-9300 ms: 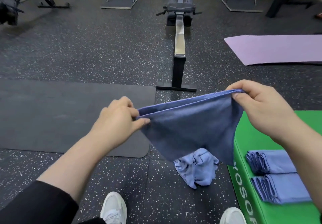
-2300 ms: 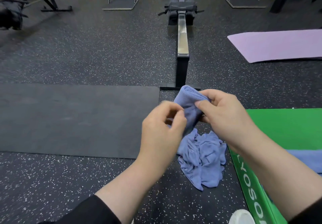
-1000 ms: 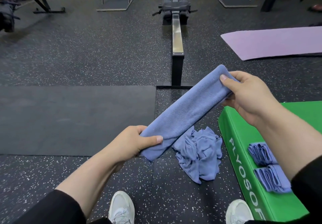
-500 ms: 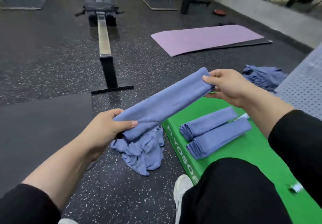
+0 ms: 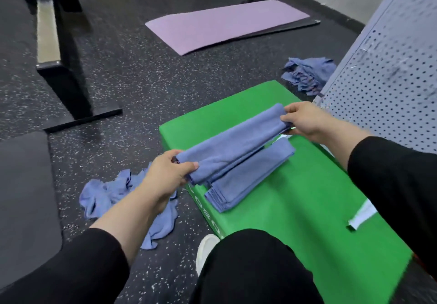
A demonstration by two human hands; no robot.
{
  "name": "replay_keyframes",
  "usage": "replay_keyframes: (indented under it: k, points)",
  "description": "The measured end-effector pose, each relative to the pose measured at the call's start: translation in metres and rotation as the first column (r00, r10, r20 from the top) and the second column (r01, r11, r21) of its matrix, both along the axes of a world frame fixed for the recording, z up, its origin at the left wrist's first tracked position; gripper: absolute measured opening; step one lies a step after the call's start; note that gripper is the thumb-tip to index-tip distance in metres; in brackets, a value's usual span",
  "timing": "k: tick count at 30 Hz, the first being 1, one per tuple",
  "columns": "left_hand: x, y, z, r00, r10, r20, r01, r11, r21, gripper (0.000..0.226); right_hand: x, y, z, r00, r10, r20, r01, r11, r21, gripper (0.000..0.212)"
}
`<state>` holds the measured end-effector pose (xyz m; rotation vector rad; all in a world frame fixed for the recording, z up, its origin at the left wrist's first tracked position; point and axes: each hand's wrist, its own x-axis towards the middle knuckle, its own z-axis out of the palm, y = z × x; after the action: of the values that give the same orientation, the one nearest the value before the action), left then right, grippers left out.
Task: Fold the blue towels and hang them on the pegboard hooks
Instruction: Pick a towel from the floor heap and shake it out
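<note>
While both hands hold it, the folded blue towel (image 5: 233, 141) stretches out long and thin over the green box (image 5: 295, 209). Its long way runs on a slant, from the near left up to the far right. The left hand (image 5: 169, 173) grips the near end, with the thumb on top and the fingers curled under. The right hand (image 5: 305, 120) pinches the far end, and that end sits a bit higher. So the towel lies right between the two hands, like a little bridge. It hangs low over the box, but I cannot tell if it touches. Just beside it, on the box top, lies another folded towel (image 5: 250, 176), pointing the same slanted way, and part of it hides under the held one. A crumpled pile of blue towels (image 5: 106, 192) sits on the dark floor near the left arm. Another messy pile (image 5: 307, 73) lies farther off, next to the grey pegboard (image 5: 390, 79) on the right. A purple mat (image 5: 224, 23) lies flat on the floor far behind.
</note>
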<state>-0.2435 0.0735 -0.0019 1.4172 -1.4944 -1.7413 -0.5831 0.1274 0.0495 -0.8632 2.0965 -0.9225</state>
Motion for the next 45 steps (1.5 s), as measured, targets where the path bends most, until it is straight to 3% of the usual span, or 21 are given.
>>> replay_keyframes:
  k: [5,12,14,16,18,25,30,35,41,45]
  points:
    - [-0.043,-0.010,-0.048,0.997,0.024,0.068,-0.026,0.999,0.036,0.021,-0.038,-0.021,-0.060,0.992,-0.044,-0.115,0.052,0.997,0.060,0.014]
    - [-0.080,-0.028,-0.099,0.970,-0.054,0.238,0.061,0.998,-0.023,0.040,-0.071,-0.047,-0.119,0.963,0.005,-0.271,0.045,0.983,0.178,0.039]
    - [-0.085,-0.032,-0.106,0.906,-0.096,0.412,0.187,0.964,-0.187,0.046,-0.077,-0.050,-0.127,0.921,0.075,-0.383,0.030,0.965,0.261,0.043]
    - [-0.087,-0.035,-0.111,0.792,-0.084,0.604,0.359,0.866,-0.350,0.051,-0.079,-0.049,-0.134,0.860,0.158,-0.486,0.006,0.948,0.318,0.044]
    - [-0.089,-0.035,-0.114,0.707,-0.052,0.705,0.477,0.771,-0.422,0.048,-0.078,-0.047,-0.143,0.816,0.205,-0.540,-0.023,0.945,0.325,0.043]
    - [-0.088,-0.031,-0.111,0.670,-0.075,0.739,0.586,0.665,-0.463,0.039,-0.063,-0.039,-0.140,0.708,0.148,-0.691,-0.052,0.986,0.157,0.043]
    - [-0.078,-0.042,-0.090,0.700,-0.041,0.713,0.562,0.649,-0.514,0.047,-0.005,-0.067,-0.113,0.668,0.245,-0.703,-0.264,0.961,0.084,0.036]
    - [-0.029,-0.068,-0.062,0.701,0.037,0.712,0.520,0.656,-0.546,0.045,0.109,-0.114,-0.079,0.601,0.446,-0.663,-0.517,0.850,0.101,0.036]
    - [0.095,-0.091,-0.051,0.681,0.175,0.711,0.377,0.749,-0.546,0.039,0.250,-0.155,-0.065,0.333,0.785,-0.523,-0.704,0.576,0.417,0.035]
    - [0.192,-0.084,-0.077,0.610,0.218,0.761,0.287,0.835,-0.469,0.037,0.331,-0.175,-0.083,0.193,0.889,-0.416,-0.723,0.415,0.552,0.037]
